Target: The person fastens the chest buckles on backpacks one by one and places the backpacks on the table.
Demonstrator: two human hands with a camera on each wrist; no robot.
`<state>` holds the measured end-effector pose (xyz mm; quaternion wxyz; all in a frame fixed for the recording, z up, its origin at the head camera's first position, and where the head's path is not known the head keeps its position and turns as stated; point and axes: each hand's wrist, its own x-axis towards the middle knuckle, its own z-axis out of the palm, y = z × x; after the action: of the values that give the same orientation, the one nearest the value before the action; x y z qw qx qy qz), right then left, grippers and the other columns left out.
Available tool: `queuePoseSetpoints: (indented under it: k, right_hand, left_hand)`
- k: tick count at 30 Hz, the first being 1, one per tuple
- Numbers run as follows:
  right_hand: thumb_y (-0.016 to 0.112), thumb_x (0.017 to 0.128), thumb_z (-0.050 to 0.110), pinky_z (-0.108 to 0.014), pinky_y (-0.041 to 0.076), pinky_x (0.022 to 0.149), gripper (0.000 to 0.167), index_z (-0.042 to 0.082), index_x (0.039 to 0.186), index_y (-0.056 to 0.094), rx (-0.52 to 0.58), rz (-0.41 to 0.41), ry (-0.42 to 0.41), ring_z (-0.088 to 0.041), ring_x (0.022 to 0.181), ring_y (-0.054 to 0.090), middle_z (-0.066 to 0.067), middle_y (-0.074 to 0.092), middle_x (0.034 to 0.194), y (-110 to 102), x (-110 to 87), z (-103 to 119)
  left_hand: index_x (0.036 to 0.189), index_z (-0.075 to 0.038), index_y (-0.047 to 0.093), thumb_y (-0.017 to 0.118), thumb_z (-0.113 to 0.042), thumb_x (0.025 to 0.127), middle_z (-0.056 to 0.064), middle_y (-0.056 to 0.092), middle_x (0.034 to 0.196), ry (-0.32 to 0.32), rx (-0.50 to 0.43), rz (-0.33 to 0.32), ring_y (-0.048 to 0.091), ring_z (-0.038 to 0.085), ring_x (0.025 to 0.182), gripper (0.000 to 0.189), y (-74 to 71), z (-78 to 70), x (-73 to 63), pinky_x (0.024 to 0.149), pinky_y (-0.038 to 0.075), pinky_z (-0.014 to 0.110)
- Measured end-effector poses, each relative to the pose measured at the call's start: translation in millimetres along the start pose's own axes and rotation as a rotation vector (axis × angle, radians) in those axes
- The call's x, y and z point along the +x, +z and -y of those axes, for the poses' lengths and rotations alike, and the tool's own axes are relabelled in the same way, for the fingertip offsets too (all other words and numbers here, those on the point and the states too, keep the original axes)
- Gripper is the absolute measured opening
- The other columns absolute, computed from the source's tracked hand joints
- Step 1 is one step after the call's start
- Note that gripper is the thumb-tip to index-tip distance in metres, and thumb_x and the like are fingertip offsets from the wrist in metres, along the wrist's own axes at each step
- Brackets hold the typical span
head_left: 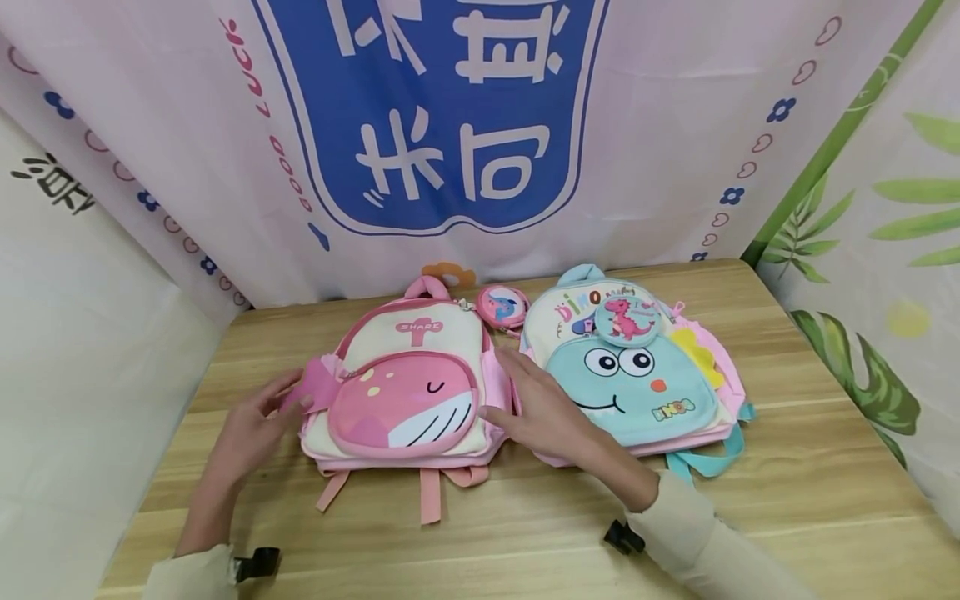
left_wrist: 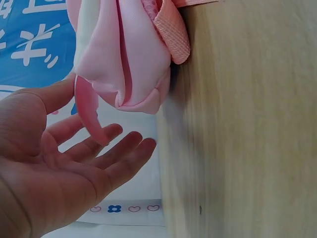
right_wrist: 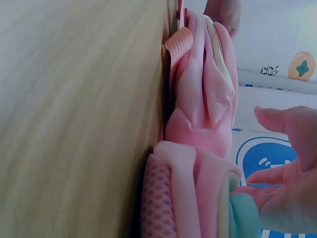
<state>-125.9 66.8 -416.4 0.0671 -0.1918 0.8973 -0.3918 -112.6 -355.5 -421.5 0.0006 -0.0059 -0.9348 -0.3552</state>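
Observation:
A pink and cream backpack (head_left: 405,400) with a whale face lies front up on the table, its pink tail-shaped flap (head_left: 318,382) sticking out at the left. My left hand (head_left: 251,433) is at this flap; in the left wrist view its thumb is beside the flap (left_wrist: 88,106) and the fingers are spread loosely behind it, not pinching. Over the backpack's right side, my right hand (head_left: 543,408) has its fingers extended and thumb apart, holding nothing. Beneath and beside it lies a light-blue dinosaur backpack (head_left: 637,392), whose left edge the hand partly hides.
A round pink pouch (head_left: 502,307) hangs by a clip from the whale backpack; a round blue pouch (head_left: 627,322) rests on the dinosaur one. Straps (head_left: 430,496) trail over the wooden table (head_left: 480,550). A printed curtain (head_left: 652,167) stands behind the table.

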Motion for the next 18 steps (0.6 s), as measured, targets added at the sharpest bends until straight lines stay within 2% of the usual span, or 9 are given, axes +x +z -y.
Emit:
queuePoseSetpoints:
  k: [5, 11, 16, 18]
  right_hand:
    - [0.078, 0.099, 0.037, -0.055, 0.030, 0.132, 0.086, 0.008, 0.167, 0.036, 0.008, -0.018, -0.005, -0.033, 0.163, 0.033, -0.012, 0.036, 0.175, 6, 2.3, 1]
    - [0.082, 0.096, 0.030, -0.055, 0.036, 0.129, 0.084, 0.002, 0.164, 0.041, 0.013, -0.039, 0.006, -0.037, 0.159, 0.038, -0.018, 0.039, 0.172, 12, 7.3, 4]
    - [0.082, 0.096, 0.029, -0.055, 0.033, 0.130, 0.081, 0.003, 0.163, 0.043, 0.023, -0.013, 0.051, -0.038, 0.160, 0.037, -0.020, 0.042, 0.170, 15, 10.7, 6]
    - [0.081, 0.097, 0.029, -0.055, 0.031, 0.131, 0.078, 0.005, 0.162, 0.045, 0.044, 0.008, 0.067, -0.037, 0.161, 0.036, -0.018, 0.043, 0.170, 16, 11.9, 6]
  left_hand:
    - [0.163, -0.006, 0.045, 0.060, -0.037, 0.111, 0.027, 0.046, 0.165, -0.057, -0.040, 0.055, 0.055, 0.051, 0.140, 0.063, 1.0, 0.5, 1.7, 0.083, 0.051, 0.007]
    - [0.167, -0.010, 0.038, 0.057, -0.045, 0.111, 0.029, 0.043, 0.165, -0.137, -0.065, 0.138, 0.057, 0.046, 0.139, 0.069, 0.7, 2.8, 1.4, 0.084, 0.059, 0.019]
    - [0.169, -0.008, 0.031, 0.058, -0.046, 0.110, 0.031, 0.036, 0.168, -0.143, -0.037, 0.204, 0.048, 0.051, 0.146, 0.075, 0.3, 4.0, 2.6, 0.105, 0.059, 0.045]
    - [0.170, -0.007, 0.028, 0.060, -0.048, 0.109, 0.031, 0.033, 0.170, -0.152, -0.028, 0.224, 0.046, 0.053, 0.147, 0.080, 0.6, 3.1, 3.1, 0.107, 0.056, 0.050]
